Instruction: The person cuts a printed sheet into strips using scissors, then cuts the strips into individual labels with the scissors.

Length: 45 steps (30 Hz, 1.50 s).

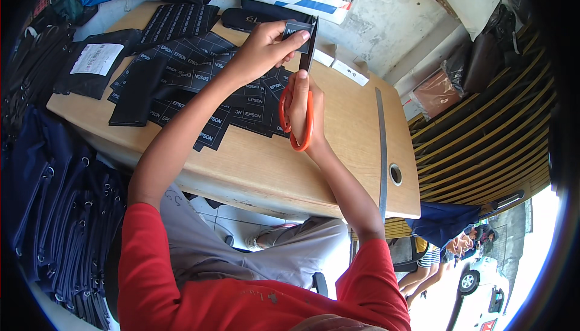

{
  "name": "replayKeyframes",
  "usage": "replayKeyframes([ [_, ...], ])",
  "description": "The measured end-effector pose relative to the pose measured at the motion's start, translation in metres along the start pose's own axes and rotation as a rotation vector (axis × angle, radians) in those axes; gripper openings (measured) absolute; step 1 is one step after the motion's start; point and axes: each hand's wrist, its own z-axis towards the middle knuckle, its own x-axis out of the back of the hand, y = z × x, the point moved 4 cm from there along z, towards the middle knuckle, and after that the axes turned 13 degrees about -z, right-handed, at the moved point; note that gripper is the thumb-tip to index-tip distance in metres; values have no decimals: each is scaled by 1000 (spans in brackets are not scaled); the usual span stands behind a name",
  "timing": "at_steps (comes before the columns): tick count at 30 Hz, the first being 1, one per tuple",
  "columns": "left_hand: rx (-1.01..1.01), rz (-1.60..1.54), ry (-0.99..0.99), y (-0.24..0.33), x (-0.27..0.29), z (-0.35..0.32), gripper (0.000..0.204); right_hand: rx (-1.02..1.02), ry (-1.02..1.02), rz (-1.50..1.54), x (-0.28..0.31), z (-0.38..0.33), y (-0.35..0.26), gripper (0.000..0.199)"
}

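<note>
The left hand (261, 46) pinches a black label (297, 31); the right hand (300, 102) grasps orange scissors (296, 122). Cut slowly and straight.

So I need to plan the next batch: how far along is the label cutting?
Partly done, as far as I can tell. A spread of cut black labels already lies on the wooden table. In hand: the left hand holds one small black piece while the right hand works orange-handled scissors on it. Left: black printed strips at the far edge look uncut.
</note>
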Motion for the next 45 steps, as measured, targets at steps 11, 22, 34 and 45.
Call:
replayKeyframes([
  [11, -29, -43, 14, 7, -5, 0, 38, -14, 12, -10, 0, 0, 1, 65],
  [22, 3, -7, 13, 0, -2, -1, 30, -11, 25, -2, 1, -1, -1, 62],
  [34, -8, -15, 4, 3, -3, -1, 30, 9, 41, -18, 2, -1, -5, 60],
  [45, -28, -24, -7, 6, -4, -2, 30, 5, 54, -18, 3, -3, -6, 60],
])
